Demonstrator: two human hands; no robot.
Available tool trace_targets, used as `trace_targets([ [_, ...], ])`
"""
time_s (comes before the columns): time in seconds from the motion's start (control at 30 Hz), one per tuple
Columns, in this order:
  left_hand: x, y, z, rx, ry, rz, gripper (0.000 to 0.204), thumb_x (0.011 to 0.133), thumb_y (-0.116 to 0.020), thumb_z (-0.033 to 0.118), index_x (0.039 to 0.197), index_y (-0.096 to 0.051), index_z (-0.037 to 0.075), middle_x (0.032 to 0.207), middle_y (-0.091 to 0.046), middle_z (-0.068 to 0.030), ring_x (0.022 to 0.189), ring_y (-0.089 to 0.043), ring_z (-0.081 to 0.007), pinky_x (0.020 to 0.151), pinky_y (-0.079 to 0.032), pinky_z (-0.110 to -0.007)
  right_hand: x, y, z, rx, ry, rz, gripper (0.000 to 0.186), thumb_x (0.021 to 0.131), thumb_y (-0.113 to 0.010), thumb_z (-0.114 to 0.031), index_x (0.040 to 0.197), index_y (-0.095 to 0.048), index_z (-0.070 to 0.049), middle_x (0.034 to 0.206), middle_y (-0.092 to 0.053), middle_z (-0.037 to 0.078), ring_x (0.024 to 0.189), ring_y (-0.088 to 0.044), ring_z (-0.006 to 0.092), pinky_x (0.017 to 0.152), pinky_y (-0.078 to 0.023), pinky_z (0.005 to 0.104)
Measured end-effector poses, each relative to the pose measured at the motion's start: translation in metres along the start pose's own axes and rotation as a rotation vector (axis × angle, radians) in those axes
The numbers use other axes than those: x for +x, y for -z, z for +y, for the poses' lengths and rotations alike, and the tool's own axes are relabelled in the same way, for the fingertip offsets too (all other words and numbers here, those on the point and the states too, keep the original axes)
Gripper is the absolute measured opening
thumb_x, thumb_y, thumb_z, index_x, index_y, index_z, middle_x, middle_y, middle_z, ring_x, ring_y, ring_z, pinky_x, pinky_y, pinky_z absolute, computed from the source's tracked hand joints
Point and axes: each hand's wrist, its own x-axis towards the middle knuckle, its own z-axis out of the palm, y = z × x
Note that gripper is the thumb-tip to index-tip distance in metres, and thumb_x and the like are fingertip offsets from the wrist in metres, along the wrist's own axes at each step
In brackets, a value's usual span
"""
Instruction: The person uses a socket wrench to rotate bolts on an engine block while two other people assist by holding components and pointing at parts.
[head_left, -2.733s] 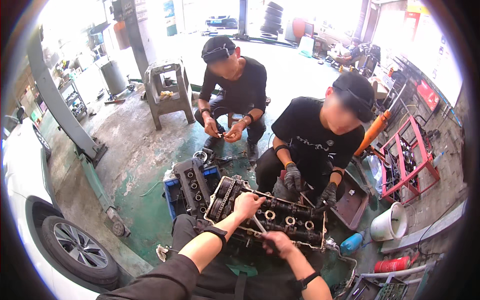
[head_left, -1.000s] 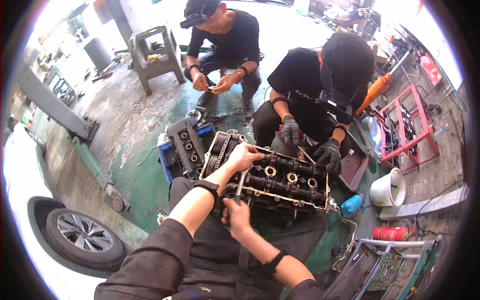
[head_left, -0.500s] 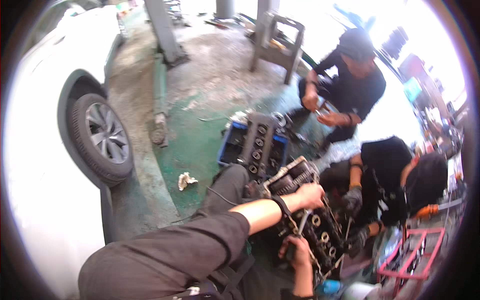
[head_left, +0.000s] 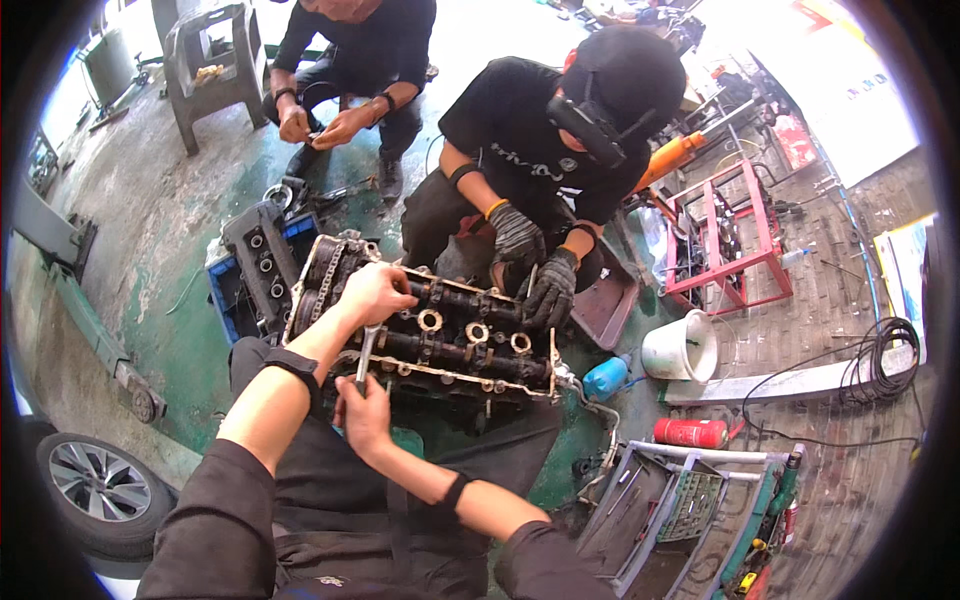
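Note:
An open engine cylinder head (head_left: 450, 335), dark and oily with a timing chain at its left end, lies in front of my knees. My right hand (head_left: 364, 412) is closed round the lower end of a silver wrench (head_left: 367, 352), which slants up over the engine's near edge. At the wrench's upper end my left hand (head_left: 376, 292) is closed, its fingers curled down; its grip there is partly hidden. Across the engine, a co-worker's grey-gloved hands (head_left: 548, 290) work at the right end, with a thin rod by the fingers.
Behind the engine, a valve cover (head_left: 262, 262) rests on a blue crate (head_left: 222, 300). Another person (head_left: 350, 70) crouches at the far left. To the right are a red metal frame (head_left: 735, 235), a white bucket (head_left: 680, 347), a blue bottle (head_left: 606, 378), a fire extinguisher (head_left: 690, 432) and a tool cart (head_left: 660, 510).
My view has swung to the right, so the engine and both co-workers appear farther left and the white car is mostly out of sight. My hands stay at the wrench.

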Motion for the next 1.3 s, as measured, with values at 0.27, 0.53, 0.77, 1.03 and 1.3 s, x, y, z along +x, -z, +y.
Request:
trace_targets([
  [0.27,-0.010,-0.005,-0.011,-0.123,0.100,0.166,0.022,0.071,-0.073,0.021,0.078,-0.068,0.001,0.061,-0.062,-0.0092,0.053,-0.060,-0.0150,0.055,-0.047,-0.029,0.001,0.049,-0.041,-0.187,-0.223,-0.265,0.022,0.086,-0.058,-0.025,0.097,-0.052,-0.007,0.059,-0.050,0.004,0.037,-0.047,0.0150,0.032,-0.036,0.0290],
  [0.53,-0.003,-0.015,-0.010,-0.188,0.181,0.243,0.023,0.070,-0.071,0.026,0.081,-0.070,0.006,0.071,-0.066,-0.0126,0.068,-0.065,-0.0222,0.065,-0.049,-0.032,0.041,0.127,-0.115,-0.442,-0.282,-0.459,0.030,0.086,-0.055,-0.032,0.085,-0.058,-0.003,0.057,-0.051,0.003,0.037,-0.044,0.0115,0.032,-0.033,0.0254],
  [0.77,0.002,-0.012,-0.024,-0.231,0.142,0.190,0.025,0.064,-0.073,0.026,0.077,-0.069,0.005,0.070,-0.065,-0.0130,0.071,-0.065,-0.0229,0.068,-0.050,-0.033,0.018,0.080,-0.064,-0.117,-0.362,-0.301,0.025,0.082,-0.063,-0.028,0.075,-0.049,-0.008,0.054,-0.047,0.003,0.039,-0.045,0.0132,0.034,-0.034,0.0272],
  [1.03,-0.005,-0.006,-0.012,-0.200,0.057,0.153,0.022,0.066,-0.071,0.023,0.074,-0.067,0.004,0.065,-0.062,-0.0118,0.061,-0.061,-0.0222,0.060,-0.047,-0.032,-0.007,-0.008,-0.008,0.093,-0.183,0.015,0.019,0.086,-0.057,-0.017,0.075,-0.044,-0.007,0.053,-0.042,0.002,0.038,-0.039,0.0128,0.035,-0.031,0.0285],
  [1.3,-0.003,-0.008,-0.023,-0.164,0.116,0.122,0.027,0.066,-0.072,0.027,0.081,-0.068,0.005,0.077,-0.064,-0.0160,0.076,-0.063,-0.0281,0.071,-0.049,-0.035,0.005,-0.017,0.007,0.073,-0.109,-0.029,0.017,0.084,-0.057,-0.016,0.075,-0.048,-0.005,0.054,-0.046,0.005,0.035,-0.043,0.0177,0.032,-0.035,0.0314],
])
